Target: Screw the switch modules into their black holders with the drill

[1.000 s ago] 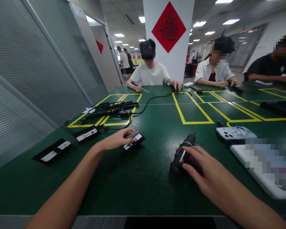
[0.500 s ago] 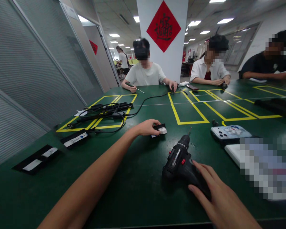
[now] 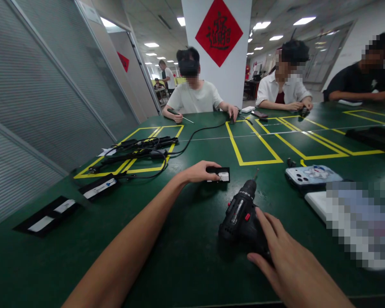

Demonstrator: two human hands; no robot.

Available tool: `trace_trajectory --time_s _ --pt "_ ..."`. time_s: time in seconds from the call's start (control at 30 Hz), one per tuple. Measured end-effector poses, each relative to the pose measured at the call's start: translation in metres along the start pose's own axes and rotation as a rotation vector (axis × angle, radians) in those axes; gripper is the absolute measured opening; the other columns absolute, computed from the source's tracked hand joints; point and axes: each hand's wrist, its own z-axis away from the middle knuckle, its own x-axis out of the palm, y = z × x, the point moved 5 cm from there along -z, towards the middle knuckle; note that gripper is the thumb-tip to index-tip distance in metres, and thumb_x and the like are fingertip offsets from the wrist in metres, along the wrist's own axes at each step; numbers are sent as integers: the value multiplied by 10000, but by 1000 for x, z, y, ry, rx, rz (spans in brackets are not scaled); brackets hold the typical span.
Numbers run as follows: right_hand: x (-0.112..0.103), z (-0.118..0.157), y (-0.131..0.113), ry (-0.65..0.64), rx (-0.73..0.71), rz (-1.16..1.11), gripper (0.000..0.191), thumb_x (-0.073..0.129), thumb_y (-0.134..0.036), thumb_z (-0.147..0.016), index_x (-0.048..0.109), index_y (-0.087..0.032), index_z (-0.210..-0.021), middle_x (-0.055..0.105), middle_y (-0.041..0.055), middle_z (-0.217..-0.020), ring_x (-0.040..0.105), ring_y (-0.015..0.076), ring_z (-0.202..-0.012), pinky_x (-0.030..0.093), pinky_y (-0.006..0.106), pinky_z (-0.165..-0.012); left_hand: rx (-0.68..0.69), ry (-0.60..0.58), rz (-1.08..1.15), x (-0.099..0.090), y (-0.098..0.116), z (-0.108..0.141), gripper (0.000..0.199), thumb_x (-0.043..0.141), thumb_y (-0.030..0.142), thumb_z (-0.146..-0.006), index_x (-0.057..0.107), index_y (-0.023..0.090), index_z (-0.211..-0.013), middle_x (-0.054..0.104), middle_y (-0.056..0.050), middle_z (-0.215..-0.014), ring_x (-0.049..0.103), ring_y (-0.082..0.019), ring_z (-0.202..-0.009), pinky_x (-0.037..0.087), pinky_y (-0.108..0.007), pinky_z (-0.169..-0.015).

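Observation:
My left hand (image 3: pixel 200 172) reaches forward and grips the left end of a small black rectangular piece (image 3: pixel 223 169) with a white label or insert, which lies low over the green table. A black cordless drill (image 3: pixel 240 209) with red buttons lies on its side nearer to me, its bit pointing away. My right hand (image 3: pixel 285 252) is around the drill's handle, thumb on the left side and fingers on the right. The palm hides most of the handle.
Left of my forearm lie black flat pieces with white labels (image 3: pixel 53 216) and a tangle of black cables (image 3: pixel 141 149). At right are a phone (image 3: pixel 311 174) and a white object (image 3: pixel 321 205). Yellow tape (image 3: pixel 259 162) marks the table. Several people sit opposite.
The black piece in my left hand has turned flatter and shifted slightly right. My right hand has moved forward and closer around the drill's handle; the drill stays put.

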Motion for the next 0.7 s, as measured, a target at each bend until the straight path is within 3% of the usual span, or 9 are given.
trace_trajectory --time_s 0.13,0.27,0.57,0.7 --pt "3 -14 -17 19 55 182 768 582 -307 -772 267 -115 -1446 523 217 -1266 611 351 -908 562 469 -658 32 22 17 1 3 1 536 647 376 -704 569 145 -1182 659 -97 -1035 604 -200 -874 443 -334 -779" --pt "4 -17 -25 50 91 224 805 556 -268 -782 168 -108 -1469 572 204 -1150 596 339 -874 556 423 -578 77 48 28 0 7 3 524 676 370 -689 586 138 -1150 647 -95 -1080 593 -205 -950 435 -330 -841" --pt "3 -14 -15 41 121 61 771 458 -203 -786 109 -224 -1473 568 142 -1116 646 307 -730 531 457 -538 60 65 90 1 7 3 505 669 402 -703 585 167 -1142 652 -76 -1079 604 -209 -955 447 -331 -838" --pt "0 -13 2 74 113 -105 877 519 -241 -771 -9 -296 -1470 555 120 -1198 662 303 -744 534 480 -622 45 180 128 -7 5 10 489 532 489 -795 579 148 -1143 647 -93 -1075 594 -224 -964 445 -351 -831"
